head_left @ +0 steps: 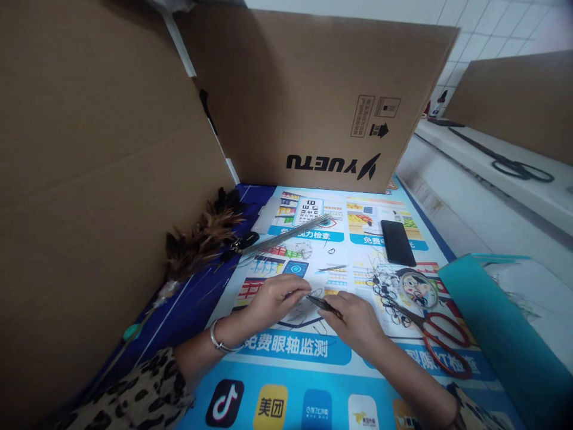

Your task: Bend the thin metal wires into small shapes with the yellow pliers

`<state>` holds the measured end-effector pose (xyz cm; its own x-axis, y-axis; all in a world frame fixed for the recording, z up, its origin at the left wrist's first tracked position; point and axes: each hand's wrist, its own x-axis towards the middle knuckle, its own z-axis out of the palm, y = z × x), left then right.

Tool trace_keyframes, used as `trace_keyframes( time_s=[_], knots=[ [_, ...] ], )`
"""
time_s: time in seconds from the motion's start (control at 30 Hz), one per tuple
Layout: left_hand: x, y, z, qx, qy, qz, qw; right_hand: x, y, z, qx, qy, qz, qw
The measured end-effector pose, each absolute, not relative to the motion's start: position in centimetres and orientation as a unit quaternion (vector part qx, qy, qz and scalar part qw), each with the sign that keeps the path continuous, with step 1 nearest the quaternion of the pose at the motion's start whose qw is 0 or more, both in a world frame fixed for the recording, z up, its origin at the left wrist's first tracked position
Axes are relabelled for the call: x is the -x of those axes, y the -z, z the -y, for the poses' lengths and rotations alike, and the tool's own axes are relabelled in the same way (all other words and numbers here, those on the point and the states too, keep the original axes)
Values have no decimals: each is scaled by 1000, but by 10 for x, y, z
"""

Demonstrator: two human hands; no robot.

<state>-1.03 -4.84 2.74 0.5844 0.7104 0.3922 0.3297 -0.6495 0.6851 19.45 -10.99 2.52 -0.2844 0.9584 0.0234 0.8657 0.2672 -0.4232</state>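
My left hand (283, 298) is closed in a pinch, a silver bangle on its wrist. What lies between its fingertips is too small to make out. Small pliers (324, 306) are gripped in my right hand (356, 322), their jaws touching or nearly touching the left fingertips. Thin loose wire pieces (320, 328) lie on the printed sheet under and around both hands. Beyond them rest a few short straight wires (332, 269) and a long bundle of grey wires (290, 233).
At right lie red-handled scissors (447, 340), a pile of small black wire loops (387, 289), a round clear dish (418, 288), a black phone (398, 243) and a teal box (496, 334). Brown feathers (197, 239) lie left. Cardboard walls (322, 77) stand behind and left.
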Motion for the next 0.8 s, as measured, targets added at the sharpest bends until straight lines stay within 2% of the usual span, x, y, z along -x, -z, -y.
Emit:
trace_keyframes(
  time_s=[0.43, 0.8],
  knots=[
    [13, -23, 48, -858, -336, -277, 273, -194, -29, 110, 557, -213, 791, 138],
    [10, -26, 48, -838, -338, -296, 309, -193, -30, 108, 556, -223, 789, 137]
  ],
)
